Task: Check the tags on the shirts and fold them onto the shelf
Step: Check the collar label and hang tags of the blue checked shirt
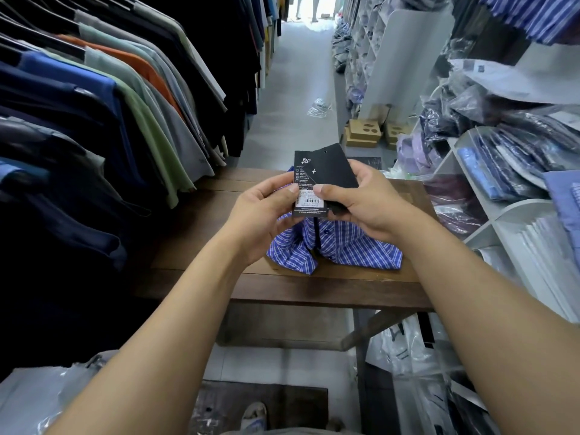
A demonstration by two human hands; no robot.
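Above the shirt (pixel 345 246), both hands (pixel 263 205) (pixel 367 202) pinch apparently two tags (pixel 332 171).

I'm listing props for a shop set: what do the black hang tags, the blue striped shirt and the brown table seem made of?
Black hang tags: stiff matte card with a punched hole. Blue striped shirt: thin woven cloth, perhaps cotton, crumpling in soft folds. Brown table: dark stained wood planks, seams visible, low sheen.
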